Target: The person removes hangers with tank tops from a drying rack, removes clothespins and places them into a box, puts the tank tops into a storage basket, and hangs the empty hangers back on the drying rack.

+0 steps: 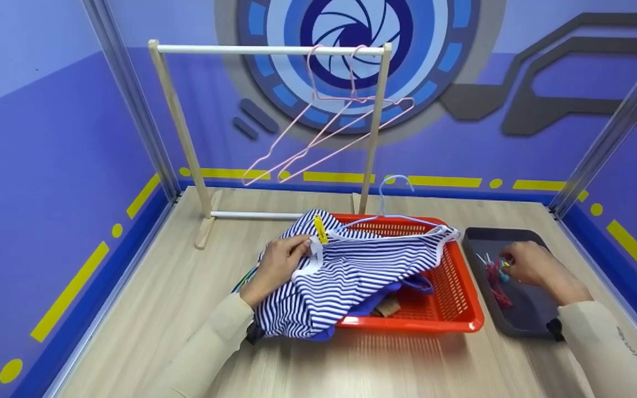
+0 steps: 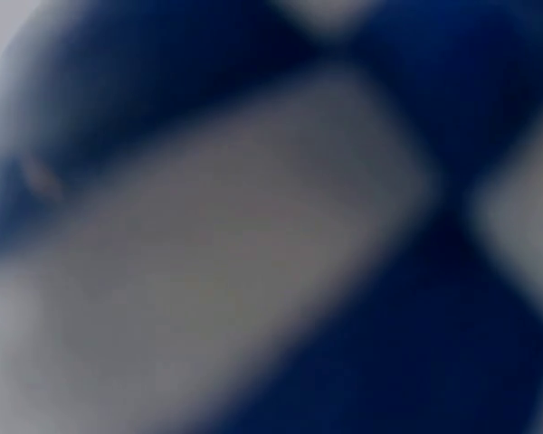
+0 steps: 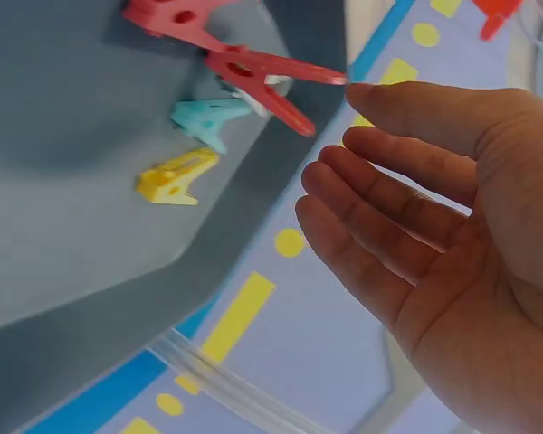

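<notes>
My left hand (image 1: 278,264) pinches the white-trimmed neckline of a navy-and-white striped garment (image 1: 346,271). A yellow clothespin (image 1: 320,229) is clipped at the trim beside those fingertips. Inside the garment's other shoulder sits a light blue hanger (image 1: 396,215), hook upward. Blurred striped cloth (image 2: 208,262) fills the left wrist view. Over a dark grey tray (image 1: 531,323), my right hand (image 1: 531,268) has its fingers loosely bent, apart from each other and the thumb. Its thumb tip is close to a red clothespin (image 3: 271,77); a teal clothespin (image 3: 208,117) and a yellow clothespin (image 3: 176,178) lie nearby.
The garment drapes over a red basket (image 1: 465,298) containing blue cloth (image 1: 371,301). Behind stands a wooden rack (image 1: 172,110) with two pink hangers (image 1: 318,138) on its white bar. Purple walls (image 1: 47,166) border the table on the left, back and right.
</notes>
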A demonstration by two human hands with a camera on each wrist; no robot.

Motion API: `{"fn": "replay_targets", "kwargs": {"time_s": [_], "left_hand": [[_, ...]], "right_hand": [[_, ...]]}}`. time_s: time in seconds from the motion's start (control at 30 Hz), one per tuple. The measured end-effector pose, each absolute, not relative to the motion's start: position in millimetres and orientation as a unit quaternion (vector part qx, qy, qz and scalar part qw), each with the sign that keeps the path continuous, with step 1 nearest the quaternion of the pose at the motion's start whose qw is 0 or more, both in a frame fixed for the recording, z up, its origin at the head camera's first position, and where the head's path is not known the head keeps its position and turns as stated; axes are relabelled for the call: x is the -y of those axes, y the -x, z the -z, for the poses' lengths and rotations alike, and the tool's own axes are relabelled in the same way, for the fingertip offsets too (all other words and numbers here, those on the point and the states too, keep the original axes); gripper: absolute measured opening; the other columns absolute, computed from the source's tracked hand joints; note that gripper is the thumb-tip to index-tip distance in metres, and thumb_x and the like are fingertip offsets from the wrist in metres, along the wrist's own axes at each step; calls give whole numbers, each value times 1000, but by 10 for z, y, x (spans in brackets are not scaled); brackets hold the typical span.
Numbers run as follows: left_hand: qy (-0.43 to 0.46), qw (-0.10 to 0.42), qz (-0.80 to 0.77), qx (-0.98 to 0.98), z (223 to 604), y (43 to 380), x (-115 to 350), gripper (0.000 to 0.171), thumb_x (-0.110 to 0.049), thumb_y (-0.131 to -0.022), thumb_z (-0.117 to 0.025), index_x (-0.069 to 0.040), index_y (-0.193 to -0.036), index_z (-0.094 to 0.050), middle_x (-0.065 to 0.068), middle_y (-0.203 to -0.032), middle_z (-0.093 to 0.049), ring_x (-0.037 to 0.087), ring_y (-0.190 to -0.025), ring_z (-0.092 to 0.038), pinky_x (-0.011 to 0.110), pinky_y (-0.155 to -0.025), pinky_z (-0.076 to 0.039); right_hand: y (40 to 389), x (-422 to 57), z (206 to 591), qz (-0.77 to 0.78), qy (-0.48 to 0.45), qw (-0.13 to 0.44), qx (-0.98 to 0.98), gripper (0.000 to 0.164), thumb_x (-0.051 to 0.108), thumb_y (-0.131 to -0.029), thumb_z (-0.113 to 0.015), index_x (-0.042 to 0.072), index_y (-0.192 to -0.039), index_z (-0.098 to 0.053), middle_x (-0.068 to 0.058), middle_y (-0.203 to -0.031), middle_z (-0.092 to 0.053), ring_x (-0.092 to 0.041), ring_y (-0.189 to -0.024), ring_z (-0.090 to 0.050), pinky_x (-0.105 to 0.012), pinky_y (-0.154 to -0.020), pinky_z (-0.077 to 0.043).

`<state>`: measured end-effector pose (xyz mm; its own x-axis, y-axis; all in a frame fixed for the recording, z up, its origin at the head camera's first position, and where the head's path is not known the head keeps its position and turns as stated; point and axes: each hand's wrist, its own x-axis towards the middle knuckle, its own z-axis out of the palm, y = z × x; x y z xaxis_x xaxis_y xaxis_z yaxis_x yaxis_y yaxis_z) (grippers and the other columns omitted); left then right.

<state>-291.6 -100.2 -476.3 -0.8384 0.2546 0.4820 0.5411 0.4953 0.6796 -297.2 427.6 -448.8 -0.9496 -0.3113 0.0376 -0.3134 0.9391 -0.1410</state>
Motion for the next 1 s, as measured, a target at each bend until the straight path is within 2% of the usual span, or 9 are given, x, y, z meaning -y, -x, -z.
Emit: {"fn": "replay_targets", "kwargs": {"time_s": [0.2, 0.4, 0.53, 0.8, 1.0], "left_hand": [[239, 171, 439, 849, 4758, 2916, 1019, 19, -20, -101, -55, -11, -99, -72, -2, -79, -68, 7, -71, -56, 25, -68, -49], [239, 169, 437, 850, 4751, 2914, 1028, 20, -21, -101, -55, -11, -93, -70, -2, -77, -66, 8, -69, -54, 24, -67, -47], [244, 168, 438, 849, 4754, 2904, 1028, 22, -23, -101, -55, -10, -91, -69, -2, -76, -65, 8, -68, -53, 23, -66, -45], [250, 164, 442, 846, 4748, 2889, 1022, 25, -24, -102, -53, -9, -91, -70, -2, -77, -67, 8, -68, -53, 23, -67, -45], [250, 158, 449, 843, 4750, 2884, 1017, 27, -26, -102, -53, -9, -91, -70, -2, -77, -67, 8, -69, -53, 22, -68, -44]], "right_hand": [[2911, -4088, 4217, -74, -163, 40, 983, 28, 6, -79, -73, -8, -103, -69, -24, -93, -69, -32, -78, -65, -54, -76, -55], [2798, -3715, 3875, -73, -189, 112, 973, 29, 4, -81, -73, -5, -108, -68, -23, -101, -69, -38, -86, -67, -56, -80, -55], [2698, -3425, 3654, -62, -225, 156, 960, 30, 5, -81, -74, -3, -109, -68, -23, -104, -69, -40, -86, -67, -56, -77, -55], [2429, -2873, 3283, -55, -262, 192, 944, 36, 10, -82, -77, 5, -117, -68, -17, -112, -68, -37, -97, -67, -54, -81, -56], [2316, -2554, 3131, -70, -314, 218, 921, 36, 11, -81, -79, 7, -116, -70, -13, -112, -69, -32, -98, -68, -48, -79, -58]]}}
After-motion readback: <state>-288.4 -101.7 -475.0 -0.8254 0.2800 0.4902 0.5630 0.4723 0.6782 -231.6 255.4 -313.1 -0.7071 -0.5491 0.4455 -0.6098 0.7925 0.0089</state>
